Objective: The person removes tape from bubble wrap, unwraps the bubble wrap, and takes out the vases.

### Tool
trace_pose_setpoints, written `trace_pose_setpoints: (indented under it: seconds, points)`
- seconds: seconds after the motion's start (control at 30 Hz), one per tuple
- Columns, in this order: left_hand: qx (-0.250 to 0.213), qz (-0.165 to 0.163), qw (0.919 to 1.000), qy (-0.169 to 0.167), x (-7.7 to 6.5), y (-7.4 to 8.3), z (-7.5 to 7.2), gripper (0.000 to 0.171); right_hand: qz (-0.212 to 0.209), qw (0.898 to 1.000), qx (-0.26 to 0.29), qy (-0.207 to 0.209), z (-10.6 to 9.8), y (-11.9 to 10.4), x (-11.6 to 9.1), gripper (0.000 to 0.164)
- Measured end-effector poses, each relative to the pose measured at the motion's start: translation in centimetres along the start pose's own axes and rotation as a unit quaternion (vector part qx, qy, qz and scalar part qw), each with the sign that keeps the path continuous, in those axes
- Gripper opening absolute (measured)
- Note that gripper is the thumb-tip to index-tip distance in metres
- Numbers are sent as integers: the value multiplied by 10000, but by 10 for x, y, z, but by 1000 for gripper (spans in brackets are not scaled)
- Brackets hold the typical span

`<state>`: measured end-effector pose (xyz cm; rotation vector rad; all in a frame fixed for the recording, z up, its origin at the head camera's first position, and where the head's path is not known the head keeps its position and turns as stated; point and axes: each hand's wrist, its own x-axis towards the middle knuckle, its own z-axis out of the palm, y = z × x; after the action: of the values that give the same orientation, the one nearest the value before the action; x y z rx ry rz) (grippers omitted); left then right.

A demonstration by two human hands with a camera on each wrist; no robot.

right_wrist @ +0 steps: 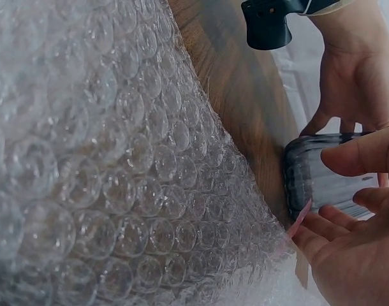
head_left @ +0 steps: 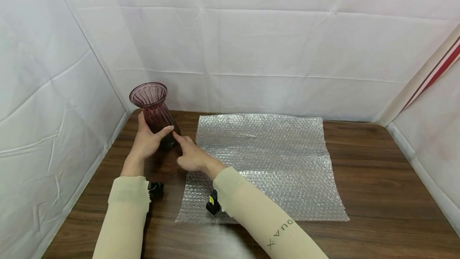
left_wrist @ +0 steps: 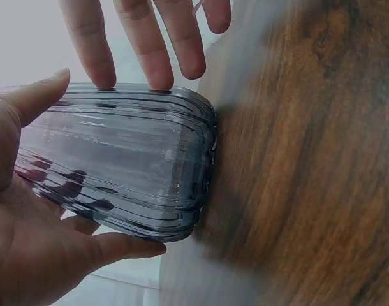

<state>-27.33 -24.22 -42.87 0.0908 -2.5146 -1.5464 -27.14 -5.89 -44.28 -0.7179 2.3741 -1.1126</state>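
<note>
A ribbed glass vase (head_left: 158, 117), purple at its flared rim and dark grey toward its base, is at the left back of the table. My left hand (head_left: 145, 141) grips its side, the thumb in front and fingers behind. Its base (left_wrist: 188, 166) is down by the wood; whether it touches is hard to tell. My right hand (head_left: 192, 155) reaches across to the vase's right side, with fairly straight fingers (left_wrist: 153, 51) touching the glass. Beside the right fingers shows a thin pink sliver (right_wrist: 301, 220) of unclear kind.
A sheet of clear bubble wrap (head_left: 266, 163) lies flat across the middle of the brown wooden table (head_left: 373, 171), under my right forearm. White cloth walls (head_left: 251, 43) stand behind and at both sides. Each wrist carries a small black camera (head_left: 213, 203).
</note>
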Motion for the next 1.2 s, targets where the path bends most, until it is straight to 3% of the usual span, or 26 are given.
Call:
trace_pose_setpoints:
  seconds: [0.37, 0.63, 1.0, 1.2]
  points:
    - [-32, 8, 10000, -46, 0, -2, 0, 104, 8, 9999, 83, -116, -1, 2, 0, 92]
    - [71, 146, 9998, 141, -1, -4, 4, 103, -48, 9998, 86, -184, -2, 4, -2, 89]
    - [424, 229, 9972, 572, -9, -8, 9, 102, -216, 9995, 37, -207, -5, 8, -9, 83]
    - [821, 29, 9959, 372, -20, 0, 8, 105, -223, 9997, -32, -98, -7, 15, -16, 79]
